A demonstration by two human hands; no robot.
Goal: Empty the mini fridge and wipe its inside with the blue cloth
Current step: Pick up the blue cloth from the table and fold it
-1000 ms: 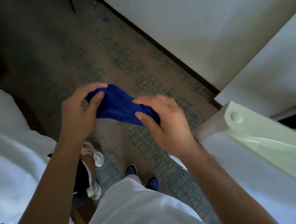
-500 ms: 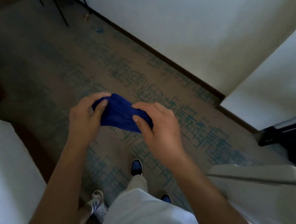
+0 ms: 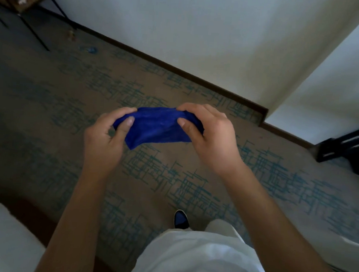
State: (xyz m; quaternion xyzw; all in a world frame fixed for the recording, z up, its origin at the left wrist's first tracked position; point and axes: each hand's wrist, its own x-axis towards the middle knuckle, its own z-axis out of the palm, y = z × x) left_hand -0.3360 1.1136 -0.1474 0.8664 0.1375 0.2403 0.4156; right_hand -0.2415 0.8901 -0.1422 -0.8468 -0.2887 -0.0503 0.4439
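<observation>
From the head view I see the left hand [image 3: 104, 139] and right hand [image 3: 208, 135] each pinching an end of the crumpled, deep-blue cloth [image 3: 156, 126], both grips holding it stretched between them above the brown, teal-patterned carpet [image 3: 171, 177].

blue cloth [image 3: 158, 126] now stretched wider, hands [image 3: 104, 139] farther apart, fridge door gone from view

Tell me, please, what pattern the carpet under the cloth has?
The carpet is brown with teal crosshatched line clusters, seen in the head view.
</observation>
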